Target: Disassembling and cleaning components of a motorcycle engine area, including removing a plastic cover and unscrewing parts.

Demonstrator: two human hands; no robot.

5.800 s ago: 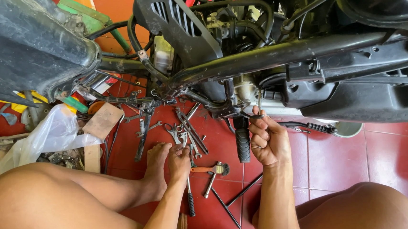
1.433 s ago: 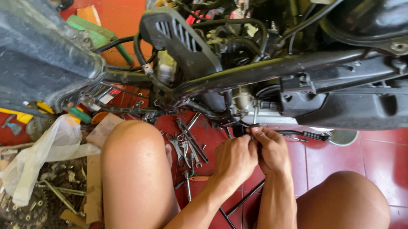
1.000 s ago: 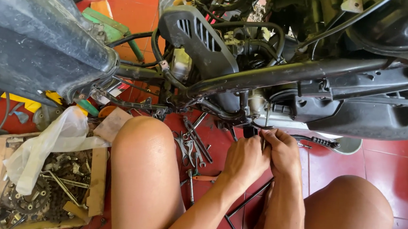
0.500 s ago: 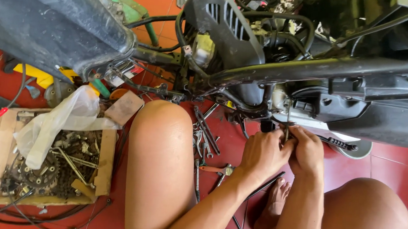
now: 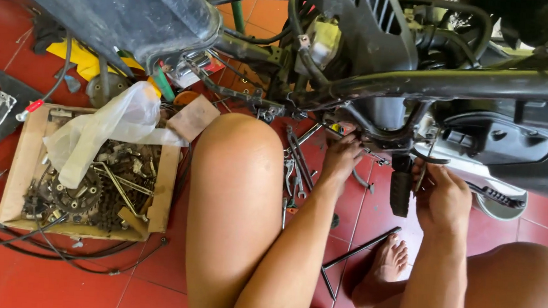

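Observation:
My left hand (image 5: 342, 160) reaches up under the black motorcycle frame (image 5: 446, 85), fingertips on a small bracket (image 5: 335, 129) at its underside; whether it grips anything is unclear. My right hand (image 5: 443, 199) is curled around a thin metal tool (image 5: 422, 173) that points up at the engine's underside. It sits just right of the black rubber footpeg (image 5: 400, 190). The hands are apart, with the footpeg between them. My bare knee (image 5: 238, 164) rises left of the left arm.
Several wrenches (image 5: 296, 165) lie on the red tile floor (image 5: 149, 287) by my knee. A T-handle tool (image 5: 360, 250) lies near my foot (image 5: 387, 266). At left stands a cardboard box (image 5: 18, 175) of sprockets and bolts, with a plastic bag (image 5: 109, 123) and cables (image 5: 36, 243).
My hands, close together at one spot by the footpeg half a second ago, have separated; the left hand moved left to the bracket. The view has shifted, and the box shows more fully.

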